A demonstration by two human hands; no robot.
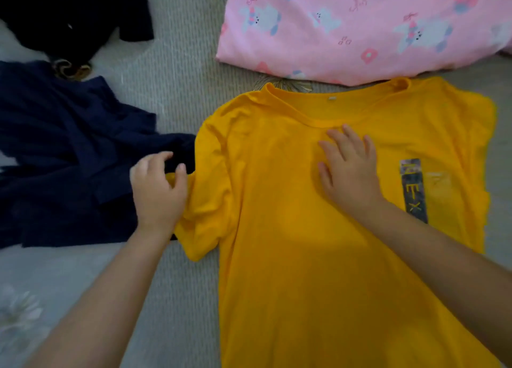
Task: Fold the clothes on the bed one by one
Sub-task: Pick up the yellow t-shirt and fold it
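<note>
**Inspector:** Grey ribbed bedding covers the bed [177, 63] from edge to edge. Start at the left edge.

**Assistant:** At the far left corner lies a black garment [69, 16], bunched. Nearer, along the left edge, a navy garment [63, 157] lies crumpled and unfolded; its right side touches the sleeve of the yellow T-shirt [304, 257].

**Inspector:** Left hand?

**Assistant:** The left hand [159, 190] sits at the seam between the navy garment and the yellow sleeve. Its grip is curled, thumb and fingers pinching the hem of that sleeve, which is rucked up beneath the palm.

**Inspector:** Position of the shirt?

**Assistant:** Spread front-up across the middle and right of the bed, collar toward the far edge, body running off the near edge of the view. A vertical printed patch [414, 190] sits on the chest, right of centre.

**Inspector:** Right hand?

**Assistant:** The right hand [350, 171] lies flat on the chest just below the collar, grip spread, fingers straight and pressing the cloth down.

**Inspector:** Far right?

**Assistant:** A pink pillow [360, 27] with a cartoon print lies at the far right corner, its near edge touching the collar.
</note>
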